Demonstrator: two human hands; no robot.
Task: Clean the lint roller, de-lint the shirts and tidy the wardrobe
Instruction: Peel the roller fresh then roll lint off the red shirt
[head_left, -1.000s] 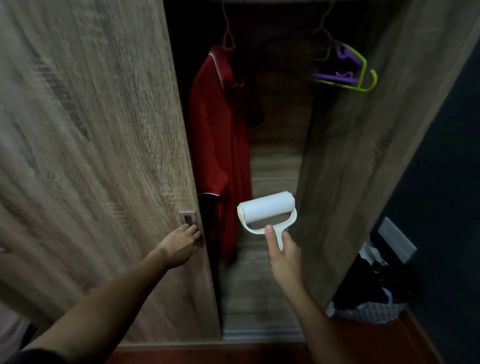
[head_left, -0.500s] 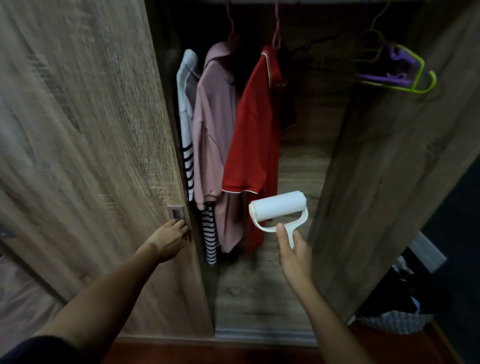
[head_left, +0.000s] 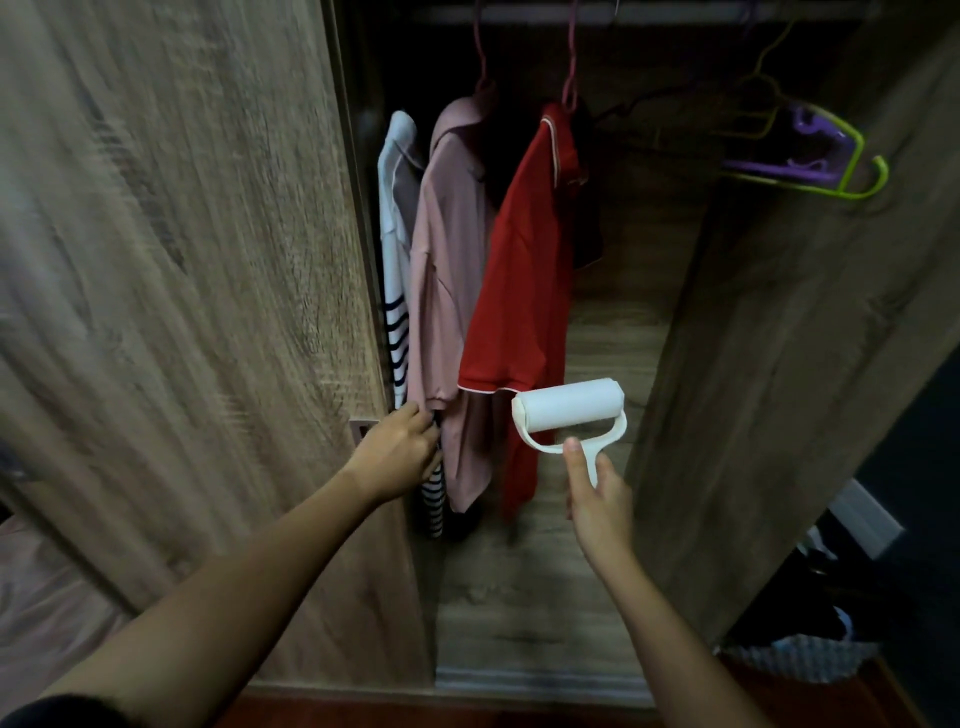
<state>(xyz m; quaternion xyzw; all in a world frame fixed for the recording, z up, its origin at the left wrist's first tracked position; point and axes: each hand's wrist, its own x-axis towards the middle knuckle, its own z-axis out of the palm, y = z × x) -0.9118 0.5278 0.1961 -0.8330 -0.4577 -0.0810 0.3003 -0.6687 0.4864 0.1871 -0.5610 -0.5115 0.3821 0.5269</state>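
My right hand (head_left: 597, 499) grips the handle of a white lint roller (head_left: 569, 405) and holds it upright in front of the open wardrobe, just below the hem of a red shirt (head_left: 519, 291). A pink shirt (head_left: 447, 291) and a white shirt with dark stripes (head_left: 395, 291) hang to the left of the red one. My left hand (head_left: 400, 452) is at the edge of the sliding wardrobe door (head_left: 208, 312), just past its recessed handle (head_left: 361, 428). Its fingers curl round that edge and brush the pink shirt's hem.
Empty green and purple hangers (head_left: 810, 161) hang at the upper right of the rail. The right wooden door panel (head_left: 779, 364) stands close to my right arm. A basket of dark clothes (head_left: 810, 649) sits on the floor at the lower right, beside a dark wall.
The left door has slid left, uncovering the pink and striped shirts. My left hand moved from the recessed handle to the door's edge. The roller stayed held up in my right hand.
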